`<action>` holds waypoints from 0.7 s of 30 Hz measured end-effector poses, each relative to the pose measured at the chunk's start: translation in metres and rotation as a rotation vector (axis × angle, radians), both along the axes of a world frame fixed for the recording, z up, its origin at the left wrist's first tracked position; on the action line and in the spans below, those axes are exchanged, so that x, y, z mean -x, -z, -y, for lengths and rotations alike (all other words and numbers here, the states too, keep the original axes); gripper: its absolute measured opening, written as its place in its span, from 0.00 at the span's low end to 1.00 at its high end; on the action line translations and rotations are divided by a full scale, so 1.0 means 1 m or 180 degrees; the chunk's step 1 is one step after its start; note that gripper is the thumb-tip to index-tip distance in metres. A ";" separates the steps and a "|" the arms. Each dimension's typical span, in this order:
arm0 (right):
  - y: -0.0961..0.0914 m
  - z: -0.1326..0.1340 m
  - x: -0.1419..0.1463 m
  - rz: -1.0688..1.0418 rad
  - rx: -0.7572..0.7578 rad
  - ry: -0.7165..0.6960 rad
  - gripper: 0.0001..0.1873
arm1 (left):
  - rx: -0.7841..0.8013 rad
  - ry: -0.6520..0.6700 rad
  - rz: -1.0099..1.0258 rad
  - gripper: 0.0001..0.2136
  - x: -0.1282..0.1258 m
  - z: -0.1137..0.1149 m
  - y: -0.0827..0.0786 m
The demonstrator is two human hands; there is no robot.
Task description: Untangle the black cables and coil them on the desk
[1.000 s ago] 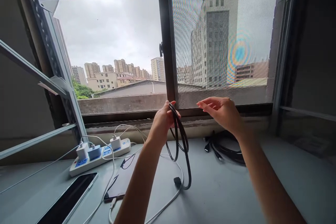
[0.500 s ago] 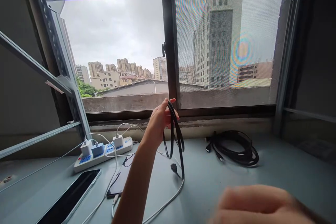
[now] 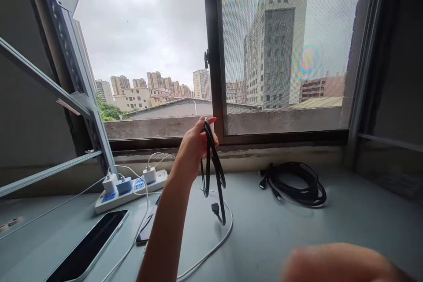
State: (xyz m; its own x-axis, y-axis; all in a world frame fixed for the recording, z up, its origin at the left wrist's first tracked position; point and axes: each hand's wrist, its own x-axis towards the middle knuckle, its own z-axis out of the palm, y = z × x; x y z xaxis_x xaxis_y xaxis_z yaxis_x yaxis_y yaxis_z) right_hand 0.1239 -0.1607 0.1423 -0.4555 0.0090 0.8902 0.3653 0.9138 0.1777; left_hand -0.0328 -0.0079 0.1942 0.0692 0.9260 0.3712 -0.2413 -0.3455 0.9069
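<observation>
My left hand (image 3: 191, 150) is raised in front of the window sill, its fingers closed on a black cable (image 3: 216, 161). The cable hangs from the thumb and fingers in several loose loops. One end of it, a dark plug (image 3: 215, 208), dangles low over the desk, close to a white cord. At the bottom right, my right hand (image 3: 340, 264) is blurred and partly cut off by the frame edge. Its fingers cannot be made out, and I see nothing in it. On the desk to the right lies a second black cable (image 3: 313, 196), coiled, with its plugs at the left.
A white power strip (image 3: 131, 194) with chargers plugged in stands on the desk's left. A phone (image 3: 89, 246) lies in front of it, and another dark device (image 3: 145, 231) is partly behind my left forearm. White cords (image 3: 211, 253) cross the desk (image 3: 257, 233). Metal shelf bars frame the window.
My left hand has shifted slightly left and up in view with the cable, whose loops swing beneath it. My right hand has moved a little lower and to the right.
</observation>
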 end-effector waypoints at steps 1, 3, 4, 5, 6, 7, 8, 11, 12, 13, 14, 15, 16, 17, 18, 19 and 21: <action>-0.003 -0.001 0.000 -0.0034 -0.0049 -0.0047 0.21 | 0.0006 0.0009 -0.0002 0.20 0.000 0.000 0.000; -0.009 -0.005 0.000 -0.0161 -0.0073 -0.0101 0.23 | 0.0022 0.0057 -0.0014 0.20 0.000 0.001 0.000; -0.012 -0.010 -0.001 -0.0253 -0.0022 -0.0082 0.23 | 0.0033 0.0081 -0.0011 0.19 -0.001 0.001 -0.001; -0.015 -0.017 -0.002 -0.0360 0.0094 -0.0014 0.22 | 0.0058 0.0106 -0.0002 0.19 -0.003 0.001 -0.001; -0.017 -0.024 -0.004 -0.0499 0.0256 0.0102 0.19 | 0.0087 0.0125 0.0014 0.19 -0.005 0.001 -0.001; -0.020 -0.034 -0.006 -0.0577 0.0513 0.0303 0.17 | 0.0124 0.0140 0.0017 0.18 -0.008 0.001 -0.001; -0.022 -0.043 -0.008 -0.0663 0.0804 0.0559 0.17 | 0.0166 0.0152 0.0000 0.17 -0.011 0.002 0.000; -0.026 -0.074 -0.012 -0.0658 0.1487 0.1092 0.23 | 0.0167 0.0217 -0.0154 0.18 -0.019 0.002 0.002; -0.027 -0.083 -0.012 -0.0596 0.1679 0.1111 0.23 | 0.0121 0.0225 -0.0202 0.19 -0.020 0.002 0.003; -0.027 -0.092 -0.011 -0.0560 0.1825 0.1051 0.22 | 0.0073 0.0220 -0.0236 0.20 -0.020 0.001 0.005; -0.027 -0.100 -0.010 -0.0563 0.1963 0.0970 0.21 | 0.0025 0.0198 -0.0260 0.22 -0.020 -0.001 0.006; -0.026 -0.107 -0.009 -0.0606 0.2098 0.0882 0.21 | -0.0014 0.0175 -0.0303 0.23 -0.019 -0.002 0.007; -0.025 -0.113 -0.007 -0.0650 0.2229 0.0765 0.21 | -0.0033 0.0161 -0.0372 0.25 -0.018 -0.004 0.008; -0.024 -0.118 -0.006 -0.0703 0.2376 0.0637 0.20 | -0.0039 0.0165 -0.0453 0.26 -0.016 -0.005 0.008; -0.022 -0.122 -0.005 -0.0747 0.2533 0.0485 0.20 | -0.0037 0.0181 -0.0527 0.26 -0.013 -0.006 0.008; -0.021 -0.126 -0.004 -0.0780 0.2685 0.0318 0.20 | -0.0029 0.0213 -0.0587 0.26 -0.011 -0.006 0.007; -0.019 -0.133 -0.005 -0.0920 0.2907 0.0024 0.20 | 0.0037 0.0327 -0.0674 0.24 -0.006 -0.005 0.005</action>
